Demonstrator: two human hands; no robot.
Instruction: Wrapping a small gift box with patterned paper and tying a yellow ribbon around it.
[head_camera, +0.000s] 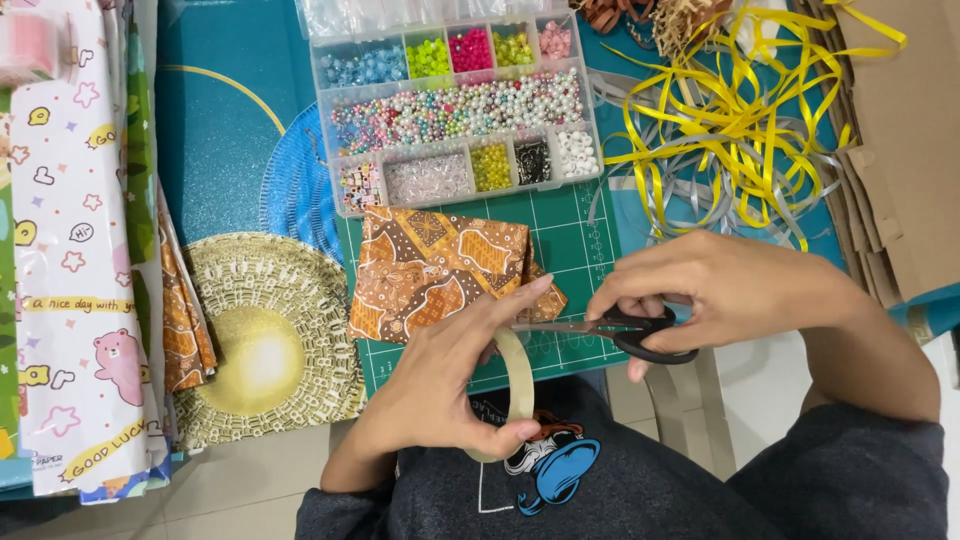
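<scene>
Down by the lap, the left hand (445, 385) is pinched on a roll of clear tape (516, 385), thumb under it and fingers stretched along the top, just off the near edge of the green cutting mat (575, 240). Right hand (715, 290) is curled through the black handles of the scissors (620, 328), blades pointing left and meeting the tape at the left fingertips. Behind them a brown batik-patterned folded paper (440, 265) lies on the mat. At the mat's far edge sits a clear bead organiser (455, 110); yellow and grey ribbons (730, 120) tangle off its right edge, a gold paper plate (265, 340) off its left.
</scene>
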